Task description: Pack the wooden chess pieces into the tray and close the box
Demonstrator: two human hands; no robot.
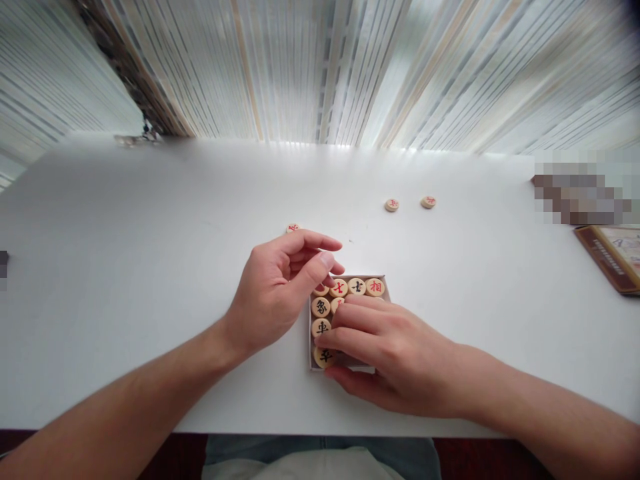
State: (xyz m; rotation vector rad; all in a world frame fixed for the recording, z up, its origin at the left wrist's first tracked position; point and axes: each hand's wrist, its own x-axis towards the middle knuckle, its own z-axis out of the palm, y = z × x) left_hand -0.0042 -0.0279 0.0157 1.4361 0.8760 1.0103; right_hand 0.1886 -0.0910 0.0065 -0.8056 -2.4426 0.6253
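Observation:
A shallow open box (pixel 311 333) sits on the table with several round wooden Chinese chess pieces in it, marked in red or black characters. My right hand (pixel 395 353) reaches over the box and covers much of its right side. Its thumb and fingertips close around a black-marked chess piece (pixel 325 357) in the box's near left corner. My left hand (pixel 280 287) hovers by the box's far left corner, fingers loosely curved and index finger stretched out. Nothing shows between its fingers. Just behind it lies a red-marked chess piece (pixel 293 228), partly hidden.
Two more red-marked pieces, one (pixel 392 205) left of the other (pixel 429 202), lie farther back on the white table (pixel 150 267). A brown-edged flat box or board (pixel 607 260) is at the right edge. Striped curtains (pixel 300 67) hang along the table's back.

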